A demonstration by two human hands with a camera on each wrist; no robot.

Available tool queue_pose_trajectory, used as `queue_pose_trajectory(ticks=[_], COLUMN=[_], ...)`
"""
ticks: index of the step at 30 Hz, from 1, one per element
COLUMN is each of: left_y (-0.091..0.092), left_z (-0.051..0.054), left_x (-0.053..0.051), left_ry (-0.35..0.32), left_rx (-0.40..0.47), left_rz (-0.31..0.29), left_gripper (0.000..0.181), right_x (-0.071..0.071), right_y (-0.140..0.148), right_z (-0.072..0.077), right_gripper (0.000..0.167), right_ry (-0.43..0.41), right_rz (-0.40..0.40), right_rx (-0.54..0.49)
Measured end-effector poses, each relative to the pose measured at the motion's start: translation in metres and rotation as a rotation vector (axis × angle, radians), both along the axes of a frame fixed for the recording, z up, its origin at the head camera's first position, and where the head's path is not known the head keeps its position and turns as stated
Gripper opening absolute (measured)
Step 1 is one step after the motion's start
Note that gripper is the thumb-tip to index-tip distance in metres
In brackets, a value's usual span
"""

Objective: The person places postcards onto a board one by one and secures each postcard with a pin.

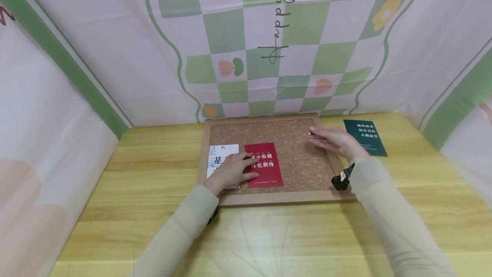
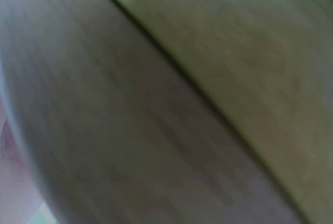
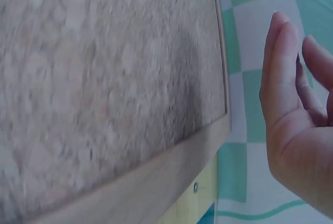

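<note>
left grip rests loosely on red rectangular paper card, likely flimsy, best edge-held; right grip, two o'clock, pinches small silvery pin.

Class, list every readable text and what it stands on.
"Happy": backdrop cloth; other lettering cut off.
"少依賴": red card, start partly hidden by left hand.
"低期待": same card; small print unreadable.
"星": white card, rest covered or faint.
Green card: too small to read.

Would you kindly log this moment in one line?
left hand: touches red card; right hand: pinches small shiny item; white card: on corkboard; green card: on table
</note>
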State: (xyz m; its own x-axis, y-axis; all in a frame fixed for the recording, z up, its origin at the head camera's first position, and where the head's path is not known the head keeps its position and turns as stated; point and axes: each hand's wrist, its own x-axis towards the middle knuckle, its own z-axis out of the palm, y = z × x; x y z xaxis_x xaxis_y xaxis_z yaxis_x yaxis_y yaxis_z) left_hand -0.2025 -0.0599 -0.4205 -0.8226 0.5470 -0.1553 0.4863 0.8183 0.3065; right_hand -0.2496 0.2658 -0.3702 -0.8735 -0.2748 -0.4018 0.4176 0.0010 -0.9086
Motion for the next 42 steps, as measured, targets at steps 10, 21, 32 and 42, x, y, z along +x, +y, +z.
queue_pose_trajectory(ticks=[10, 21, 32, 42], left_y=[0.0, 0.0, 0.0, 0.0], left_z=[-0.001, 0.0, -0.001, 0.0], left_x=[0.0, 0.0, -0.001, -0.001], left_ry=[0.001, -0.002, -0.008, 0.007], left_rx=[-0.006, -0.004, -0.006, -0.003], left_rz=[0.002, -0.001, 0.0, -0.013], left_gripper=[0.059, 0.059, 0.058, 0.058], right_x=[0.0, -0.003, -0.007, -0.014], right_y=[-0.028, -0.062, -0.096, -0.121], right_z=[0.004, 0.002, -0.01, -0.016], right_gripper=[0.059, 0.051, 0.044, 0.041], right_ry=[0.098, 0.124, 0.101, 0.047], right_rz=[0.104, 0.127, 0.061, 0.012], right_rx=[0.143, 0.185, 0.234, 0.282])
